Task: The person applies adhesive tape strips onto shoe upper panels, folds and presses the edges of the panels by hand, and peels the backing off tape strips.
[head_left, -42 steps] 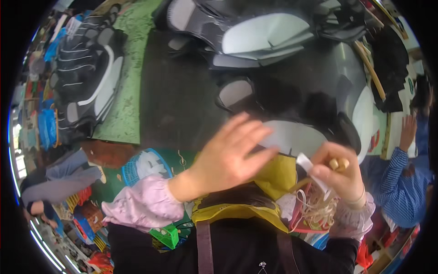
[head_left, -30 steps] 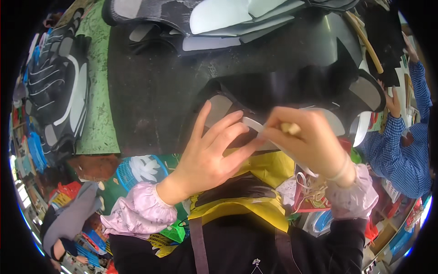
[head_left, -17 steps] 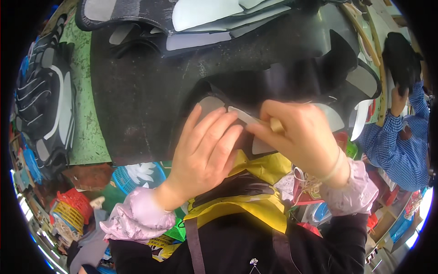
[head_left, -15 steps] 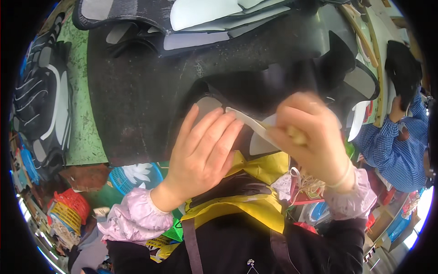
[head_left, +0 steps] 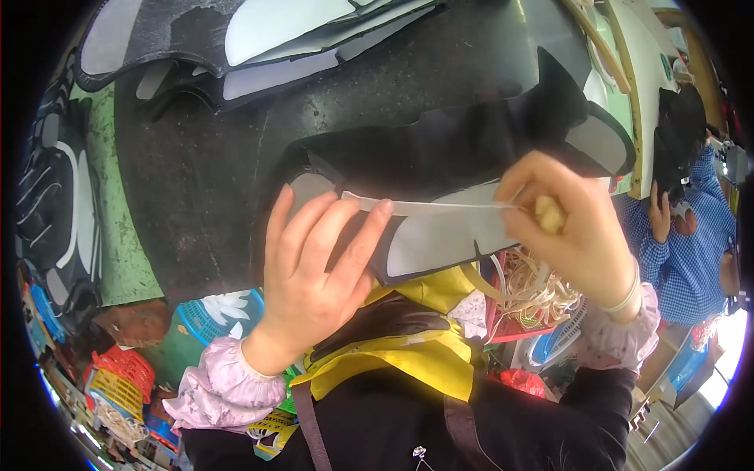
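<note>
A shiny black sheet piece [head_left: 424,153] with a light grey panel [head_left: 440,239] lies in front of me. Along the panel's upper edge runs a narrow white strip [head_left: 452,209], stretched almost straight between my hands. My left hand [head_left: 310,255] lies flat over the piece's left end, fingers spread, with fingertips pressing on the strip's left end. The strip's right end is pinched between the fingertips of my right hand [head_left: 577,224]. A pale yellow lump [head_left: 549,214] is also tucked in that hand, its kind unclear.
Stacked black pieces with white and grey panels [head_left: 290,27] lie at the far side of the dark mat [head_left: 196,173]; more are piled at left [head_left: 55,188]. A red tray of pale strips [head_left: 534,290] and a blue basket [head_left: 224,314] sit below the table edge. A co-worker in blue checks [head_left: 679,259] is at right.
My right hand has moved right, away from the left. The strip, slanting and short before, now shows longer and nearly level. The left hand keeps its place on the piece; the whole view has shifted.
</note>
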`<action>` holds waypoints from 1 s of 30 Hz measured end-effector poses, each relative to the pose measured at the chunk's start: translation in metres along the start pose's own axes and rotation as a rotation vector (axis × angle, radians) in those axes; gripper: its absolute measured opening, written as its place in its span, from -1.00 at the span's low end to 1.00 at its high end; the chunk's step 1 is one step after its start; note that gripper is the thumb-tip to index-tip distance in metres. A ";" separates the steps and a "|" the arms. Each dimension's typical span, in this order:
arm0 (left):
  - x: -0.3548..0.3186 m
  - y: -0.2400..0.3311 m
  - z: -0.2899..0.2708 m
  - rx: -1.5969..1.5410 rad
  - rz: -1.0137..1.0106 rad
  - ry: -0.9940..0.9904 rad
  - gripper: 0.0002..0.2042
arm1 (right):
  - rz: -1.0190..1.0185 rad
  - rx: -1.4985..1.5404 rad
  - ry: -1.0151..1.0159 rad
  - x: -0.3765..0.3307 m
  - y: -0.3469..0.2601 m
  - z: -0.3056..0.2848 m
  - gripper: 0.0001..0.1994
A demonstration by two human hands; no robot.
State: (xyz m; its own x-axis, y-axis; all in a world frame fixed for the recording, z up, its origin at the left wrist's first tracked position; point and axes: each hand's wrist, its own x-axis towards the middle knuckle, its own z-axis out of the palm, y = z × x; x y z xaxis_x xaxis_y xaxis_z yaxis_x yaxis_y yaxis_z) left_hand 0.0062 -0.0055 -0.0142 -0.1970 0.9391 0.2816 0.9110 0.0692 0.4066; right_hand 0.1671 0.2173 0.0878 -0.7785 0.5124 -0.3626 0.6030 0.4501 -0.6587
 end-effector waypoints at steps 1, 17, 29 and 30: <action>-0.001 -0.001 0.001 0.004 0.003 0.004 -0.32 | 0.002 0.001 0.002 0.002 0.000 -0.001 -0.82; 0.044 0.057 -0.027 -0.153 0.012 -0.200 -0.25 | -0.164 -0.424 0.128 0.018 0.026 0.017 -0.82; 0.050 0.044 0.008 -0.153 0.213 -0.263 -0.30 | 0.028 -0.132 0.055 0.004 0.058 -0.011 -0.81; 0.053 0.048 0.004 -0.163 0.194 -0.290 -0.28 | 0.016 -0.137 0.071 0.006 0.060 -0.008 -0.79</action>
State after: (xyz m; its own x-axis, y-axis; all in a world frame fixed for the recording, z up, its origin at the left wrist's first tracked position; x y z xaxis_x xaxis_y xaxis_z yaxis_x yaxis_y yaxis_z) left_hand 0.0406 0.0486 0.0167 0.1054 0.9872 0.1193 0.8473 -0.1520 0.5090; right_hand 0.2002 0.2528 0.0516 -0.7570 0.5684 -0.3221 0.6374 0.5341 -0.5554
